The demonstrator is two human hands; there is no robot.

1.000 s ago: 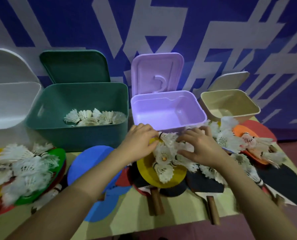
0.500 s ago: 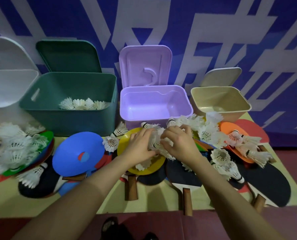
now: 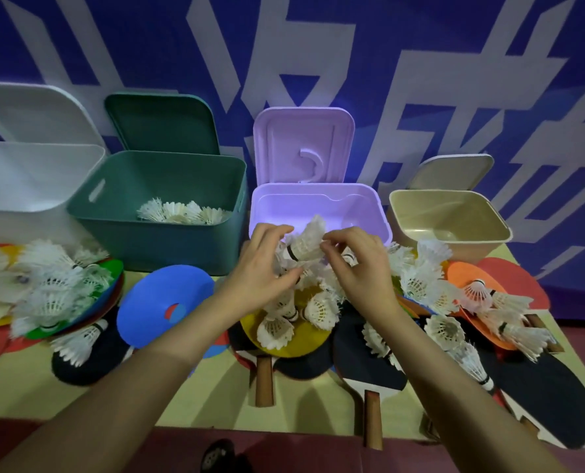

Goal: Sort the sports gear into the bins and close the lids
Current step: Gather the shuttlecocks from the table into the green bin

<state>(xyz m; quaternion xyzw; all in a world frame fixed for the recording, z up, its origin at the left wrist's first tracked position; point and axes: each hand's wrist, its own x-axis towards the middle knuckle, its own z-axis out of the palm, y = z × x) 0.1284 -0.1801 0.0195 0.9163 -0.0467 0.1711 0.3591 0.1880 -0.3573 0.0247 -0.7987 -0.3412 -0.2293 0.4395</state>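
Both hands meet over a heap of white shuttlecocks (image 3: pixel 304 245) in front of the purple bin (image 3: pixel 379 213). My left hand (image 3: pixel 262 268) is shut on a bunch of them; my right hand (image 3: pixel 359 264) pinches the same raised bunch. More shuttlecocks (image 3: pixel 277 331) lie below on a yellow disc (image 3: pixel 301 346). The green bin (image 3: pixel 154 240) holds several shuttlecocks (image 3: pixel 181 211). The white bin (image 3: pixel 18 179) and the beige bin (image 3: pixel 451 216) stand at the two ends. All four lids are up.
Shuttlecocks (image 3: pixel 45 291) are piled on coloured discs at the left, and others (image 3: pixel 427 278) on the right. A blue disc (image 3: pixel 163 307) lies left of centre. Black table tennis paddles (image 3: pixel 369 367) with wooden handles reach the table's near edge (image 3: pixel 147 401).
Both hands have risen from the yellow disc with a bunch of shuttlecocks, now level with the purple bin's front rim. The view has tilted back a little.
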